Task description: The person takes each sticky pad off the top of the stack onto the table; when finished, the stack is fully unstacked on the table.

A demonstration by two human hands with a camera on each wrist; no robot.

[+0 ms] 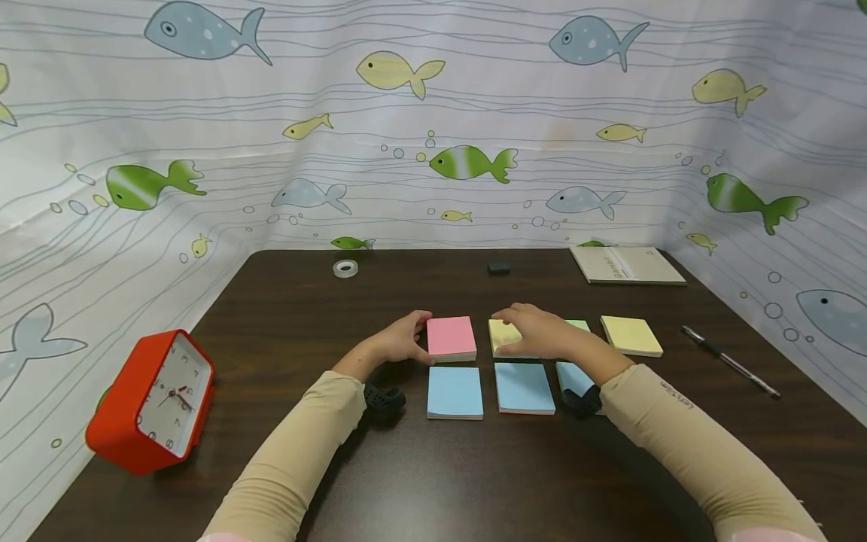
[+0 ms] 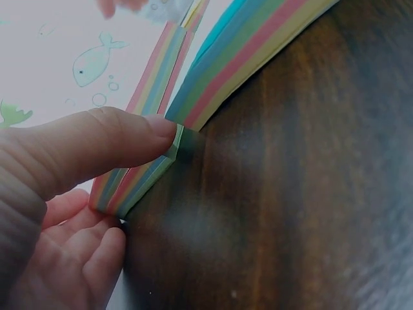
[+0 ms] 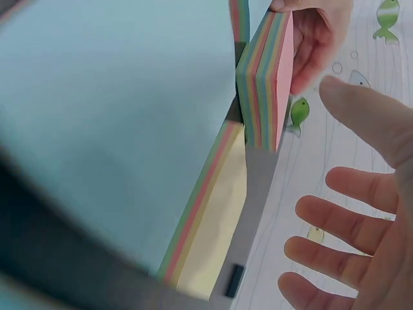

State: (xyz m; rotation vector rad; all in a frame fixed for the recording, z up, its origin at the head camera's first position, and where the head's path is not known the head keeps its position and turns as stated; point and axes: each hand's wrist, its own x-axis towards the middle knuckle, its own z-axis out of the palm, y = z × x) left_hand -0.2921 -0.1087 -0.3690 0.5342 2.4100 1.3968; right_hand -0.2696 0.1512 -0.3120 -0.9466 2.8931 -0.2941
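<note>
Near the table's middle, my left hand [image 1: 398, 339] grips the left side of a pink-topped stack of sticky notes [image 1: 451, 336]. The left wrist view has its thumb [image 2: 122, 139] on one corner of the striped stack and the fingers on another side; the layers look like two pads. Over a yellow sticky note pad [image 1: 502, 334] is my right hand [image 1: 542, 333], its fingers [image 3: 345, 213] spread apart and holding nothing in the right wrist view. Blue pads [image 1: 455, 391] [image 1: 524, 387] lie in the nearer row, one partly hidden by the right wrist.
A green pad [image 1: 579, 325] and another yellow pad [image 1: 631, 336] lie to the right, then a pen [image 1: 731, 361]. Behind are a tape roll [image 1: 345, 269], a small dark block [image 1: 499, 269] and a notebook [image 1: 628, 266]. A red clock [image 1: 150, 403] stands left.
</note>
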